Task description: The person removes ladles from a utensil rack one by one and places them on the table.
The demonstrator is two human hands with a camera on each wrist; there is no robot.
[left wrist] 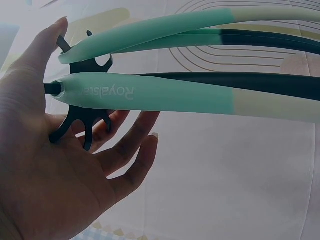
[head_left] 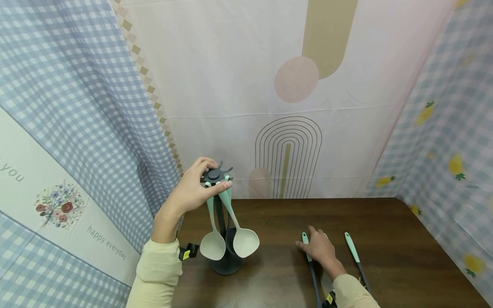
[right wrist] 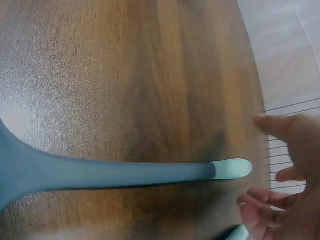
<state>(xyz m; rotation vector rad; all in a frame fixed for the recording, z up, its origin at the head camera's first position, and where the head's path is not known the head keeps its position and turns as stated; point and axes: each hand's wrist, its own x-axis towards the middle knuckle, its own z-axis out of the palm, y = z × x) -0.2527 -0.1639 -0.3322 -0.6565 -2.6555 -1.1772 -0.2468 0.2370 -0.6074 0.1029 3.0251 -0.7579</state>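
My left hand grips the hooked top of a black utensil stand, thumb in front and fingers round the far side. From its hooks hang a smaller cream ladle, a larger cream ladle and a dark utensil behind them, partly hidden. All have mint handles, one printed with lettering in the left wrist view. Low over the table, my right hand is spread beside a dark utensil with a mint handle end. Its fingers close around nothing in the right wrist view, near a dark utensil's mint tip.
Another dark utensil with a mint handle end lies to the right on the brown wooden table. A patterned cloth hangs behind the table, with checked curtains at the sides.
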